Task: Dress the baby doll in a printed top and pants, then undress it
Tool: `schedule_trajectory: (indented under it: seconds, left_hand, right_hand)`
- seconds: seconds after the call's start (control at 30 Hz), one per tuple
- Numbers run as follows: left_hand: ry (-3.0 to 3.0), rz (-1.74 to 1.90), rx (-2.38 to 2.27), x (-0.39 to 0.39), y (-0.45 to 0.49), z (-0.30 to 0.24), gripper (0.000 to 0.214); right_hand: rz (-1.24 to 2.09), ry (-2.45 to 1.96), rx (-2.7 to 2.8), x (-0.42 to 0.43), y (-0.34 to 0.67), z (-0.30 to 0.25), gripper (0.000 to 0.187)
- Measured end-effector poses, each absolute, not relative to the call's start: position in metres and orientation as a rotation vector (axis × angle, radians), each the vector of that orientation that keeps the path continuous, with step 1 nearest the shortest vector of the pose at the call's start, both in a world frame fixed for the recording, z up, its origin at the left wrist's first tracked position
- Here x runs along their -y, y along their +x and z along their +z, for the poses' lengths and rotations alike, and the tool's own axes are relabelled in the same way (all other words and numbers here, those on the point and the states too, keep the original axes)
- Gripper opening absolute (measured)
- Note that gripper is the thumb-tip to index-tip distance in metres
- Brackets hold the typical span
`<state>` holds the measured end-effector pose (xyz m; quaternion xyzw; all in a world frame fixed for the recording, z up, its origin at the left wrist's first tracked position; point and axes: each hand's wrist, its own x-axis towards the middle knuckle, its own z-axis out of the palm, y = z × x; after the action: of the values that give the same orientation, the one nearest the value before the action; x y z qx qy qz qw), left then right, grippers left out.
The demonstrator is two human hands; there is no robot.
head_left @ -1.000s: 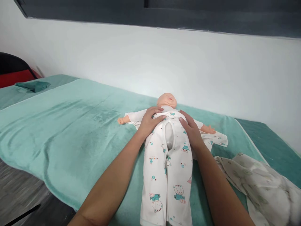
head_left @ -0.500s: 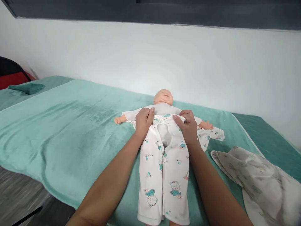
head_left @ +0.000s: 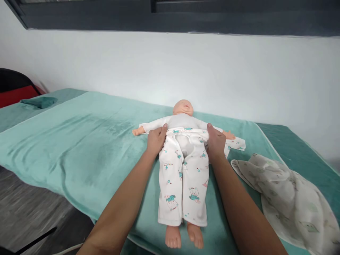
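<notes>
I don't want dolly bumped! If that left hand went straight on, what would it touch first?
Probably the doll's white long-sleeved top, just beyond the left hand, though depth is hard to judge.

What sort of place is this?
Possibly an indoor childcare practice room: a baby doll in printed open-crotch pants lies on a green blanket spread beside a white wall.

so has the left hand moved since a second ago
Yes: judged against the doll's head, the left hand has moved farther out to the left and slightly down in view.
</notes>
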<state>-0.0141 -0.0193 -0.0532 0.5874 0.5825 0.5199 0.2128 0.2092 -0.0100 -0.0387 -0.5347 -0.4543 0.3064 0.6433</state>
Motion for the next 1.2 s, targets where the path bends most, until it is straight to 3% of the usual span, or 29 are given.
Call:
schedule_trajectory:
  seconds: [0.2, 0.43, 0.57, 0.67, 0.8, 1.0, 1.2]
  left_hand:
    - [1.637, 1.402, -1.638, 0.033, -0.019, -0.056, 0.054]
    - [1.438, 1.238, -1.288, 0.051, -0.033, -0.054, 0.037]
    - [1.373, 1.182, -1.056, 0.063, -0.04, -0.055, 0.037]
    - [1.405, 1.229, -1.136, 0.068, -0.035, -0.056, 0.037]
    - [1.68, 1.4, -1.349, 0.068, -0.024, -0.058, 0.016]
    - [1.761, 1.627, -1.697, 0.054, -0.008, -0.059, 0.025]
    - [1.541, 1.615, -1.648, 0.055, 0.005, -0.056, 0.017]
  right_hand:
    - [0.94, -1.08, 0.841, 0.02, 0.207, -0.032, 0.048]
    - [0.869, -1.254, 1.602, 0.036, 0.241, -0.037, 0.048]
    - [1.033, -1.214, 1.702, 0.049, 0.256, -0.037, 0.037]
    - [1.122, -1.211, 1.728, 0.06, 0.258, -0.034, 0.044]
    - [0.906, -1.396, 1.733, 0.071, 0.245, -0.034, 0.03]
    - [0.471, -1.391, 1.537, 0.077, 0.208, -0.04, 0.021]
    - [0.542, -1.468, 1.464, 0.07, 0.211, -0.041, 0.015]
